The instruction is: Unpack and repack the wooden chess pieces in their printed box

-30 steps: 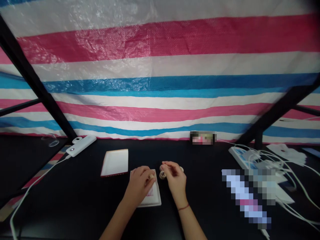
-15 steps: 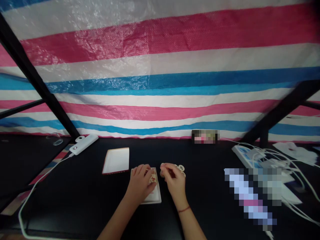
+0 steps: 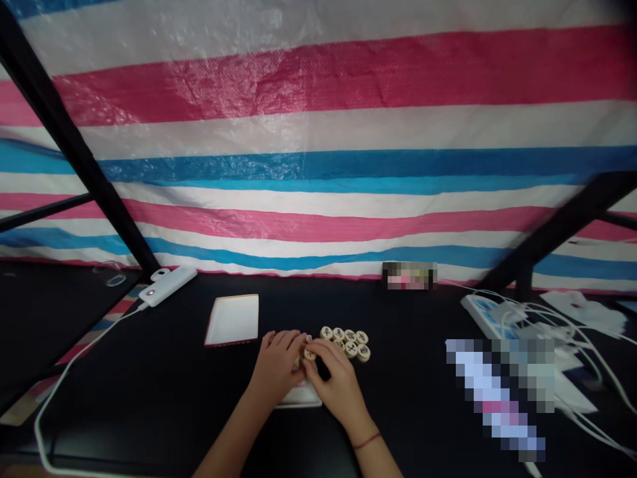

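Several round cream xiangqi pieces (image 3: 350,336) with dark characters stand in two rows on the black table, right of a shallow white box tray (image 3: 302,397). My left hand (image 3: 279,362) lies over the tray, its fingers curled round xiangqi pieces that it mostly hides. Beside its fingertips, my right hand (image 3: 337,375) pinches a xiangqi piece (image 3: 309,352) between thumb and fingers above the tray. How many pieces are under the left hand does not show.
A white-lined box lid (image 3: 233,320) lies behind and left of the tray. At the back left is a white device (image 3: 169,285) with a cable. A power strip (image 3: 485,313) and tangled white cables are on the right. Striped sheeting (image 3: 318,199) hangs behind the table.
My right hand has moved left from the rows of pieces to the tray, beside my left hand. The rows are now uncovered. The left hand has hardly moved.
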The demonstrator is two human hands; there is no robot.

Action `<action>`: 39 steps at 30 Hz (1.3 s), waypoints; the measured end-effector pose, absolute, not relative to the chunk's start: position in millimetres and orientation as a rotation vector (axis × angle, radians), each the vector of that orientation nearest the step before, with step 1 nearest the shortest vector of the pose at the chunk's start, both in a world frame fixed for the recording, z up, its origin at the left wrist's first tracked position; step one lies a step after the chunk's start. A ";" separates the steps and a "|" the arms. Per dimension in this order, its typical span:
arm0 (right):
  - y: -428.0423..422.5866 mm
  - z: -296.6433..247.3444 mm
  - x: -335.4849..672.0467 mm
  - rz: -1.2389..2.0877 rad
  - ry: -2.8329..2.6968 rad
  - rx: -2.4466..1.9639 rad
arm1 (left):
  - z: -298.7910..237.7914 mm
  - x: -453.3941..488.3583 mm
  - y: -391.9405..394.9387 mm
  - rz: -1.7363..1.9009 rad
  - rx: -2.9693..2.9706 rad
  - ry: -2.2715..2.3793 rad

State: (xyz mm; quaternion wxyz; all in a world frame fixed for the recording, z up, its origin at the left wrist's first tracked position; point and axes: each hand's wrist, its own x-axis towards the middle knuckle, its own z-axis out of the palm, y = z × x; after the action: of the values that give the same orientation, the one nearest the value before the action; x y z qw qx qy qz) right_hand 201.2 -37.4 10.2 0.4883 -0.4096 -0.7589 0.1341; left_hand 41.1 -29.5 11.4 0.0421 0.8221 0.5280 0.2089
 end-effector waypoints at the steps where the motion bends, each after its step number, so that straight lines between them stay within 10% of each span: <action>1: -37.0 10.3 201.3 0.323 -1.875 -0.993 | 12.1 40.7 -29.3 0.631 2.510 1.610; 39: 27.0 47.4 193.5 -0.060 -2.346 -1.873 | 5.4 -29.7 -57.1 1.354 2.154 1.650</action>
State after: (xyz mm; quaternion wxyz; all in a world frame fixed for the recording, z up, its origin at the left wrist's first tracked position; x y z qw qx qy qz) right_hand 193.5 27.0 47.4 0.0697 -0.6222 -0.7795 -0.0200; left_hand -29.7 -57.1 5.4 0.0544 0.7093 0.5433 0.4458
